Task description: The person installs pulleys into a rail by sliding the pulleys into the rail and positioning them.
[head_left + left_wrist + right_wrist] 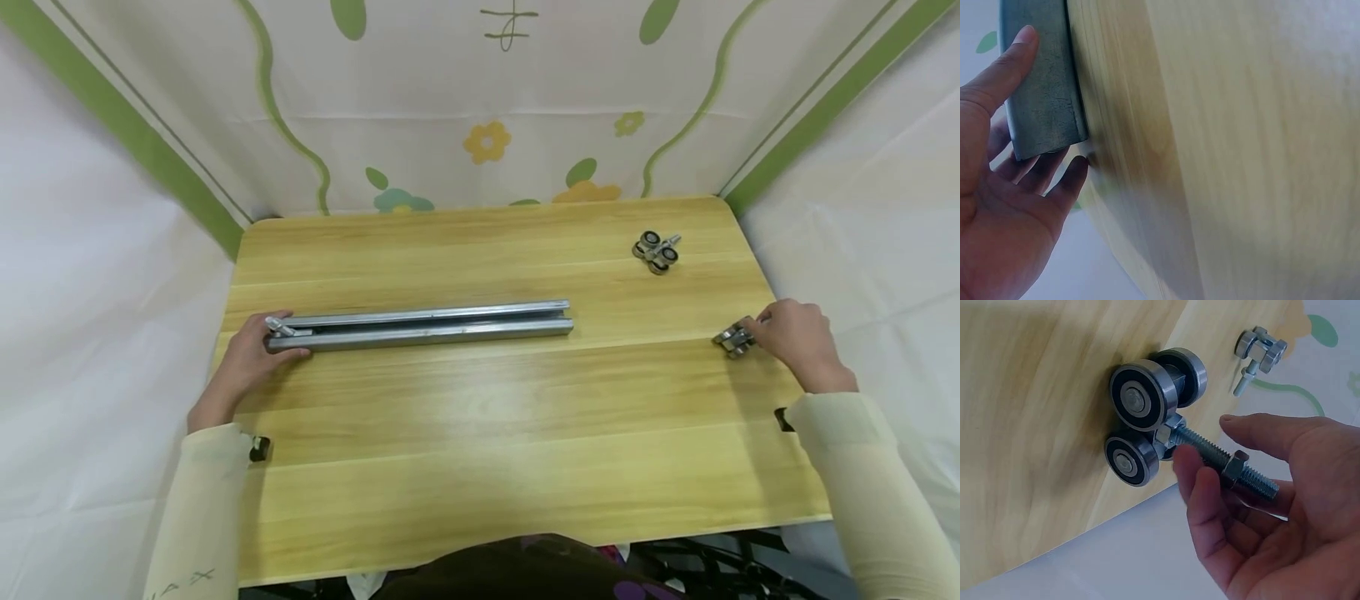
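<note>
A silver channel rail [427, 327] lies lengthwise on the wooden table, its slot facing up. My left hand [251, 354] grips its left end, thumb along the near side wall [1044, 81] and fingers around the far side and end. A threaded bolt [276, 327] sticks up from the slot there; what it joins inside is hidden. At the table's right side, my right hand [798, 342] is at a four-wheeled roller trolley [733, 340]. Its fingers curl around the trolley's bolt [1210, 450], which carries a nut, while the thumb stands a little off it.
A second roller trolley [657, 252] lies at the back right of the table [480, 450]. White cloth walls with printed flowers [487, 142] stand behind and at both sides. The person's body is at the front edge.
</note>
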The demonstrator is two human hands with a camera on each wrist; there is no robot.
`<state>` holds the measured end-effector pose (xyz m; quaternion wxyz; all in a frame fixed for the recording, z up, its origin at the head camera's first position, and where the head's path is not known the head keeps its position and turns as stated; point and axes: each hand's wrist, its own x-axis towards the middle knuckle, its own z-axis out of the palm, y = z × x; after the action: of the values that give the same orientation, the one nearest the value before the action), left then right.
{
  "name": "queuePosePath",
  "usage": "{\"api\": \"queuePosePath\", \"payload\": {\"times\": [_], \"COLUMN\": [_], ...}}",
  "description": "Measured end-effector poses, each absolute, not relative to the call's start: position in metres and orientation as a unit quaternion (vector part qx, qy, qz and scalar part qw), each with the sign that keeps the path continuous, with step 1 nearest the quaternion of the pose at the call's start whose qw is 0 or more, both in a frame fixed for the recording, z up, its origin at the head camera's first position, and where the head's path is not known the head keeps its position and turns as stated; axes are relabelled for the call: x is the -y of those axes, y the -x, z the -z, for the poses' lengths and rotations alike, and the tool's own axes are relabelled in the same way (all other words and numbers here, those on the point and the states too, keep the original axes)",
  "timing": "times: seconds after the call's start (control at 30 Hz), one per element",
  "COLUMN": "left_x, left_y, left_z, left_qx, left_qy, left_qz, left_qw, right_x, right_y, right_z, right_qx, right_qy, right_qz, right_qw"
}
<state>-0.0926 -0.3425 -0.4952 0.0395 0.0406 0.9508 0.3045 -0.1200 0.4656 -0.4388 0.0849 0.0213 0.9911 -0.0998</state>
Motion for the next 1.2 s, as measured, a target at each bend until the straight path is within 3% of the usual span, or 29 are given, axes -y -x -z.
{"api": "queuePosePath", "payload": {"times": [0.43,0.87,1.2], "left_x": [0.344,0.346,0.346], "left_y": [0.092,0.093,0.092], "left_z": [0.500,0.500,0.500], "left_qx": [-0.950,-0.949,-0.949], "left_qy": [-0.038,-0.040,-0.036], "left_qz": [-0.307,-0.311,-0.311], "left_qw": [0.033,0.033,0.035], "right_x": [-0.460,-0.451,-0.422], "right_y": [0.128,0.133,0.142], "right_z": [0.428,0.430,0.424], "right_qx": [-0.987,-0.989,-0.990], "right_qy": [0.016,0.054,0.107], "right_qz": [0.095,0.085,0.075], "right_qw": [0.125,0.105,0.055]}}
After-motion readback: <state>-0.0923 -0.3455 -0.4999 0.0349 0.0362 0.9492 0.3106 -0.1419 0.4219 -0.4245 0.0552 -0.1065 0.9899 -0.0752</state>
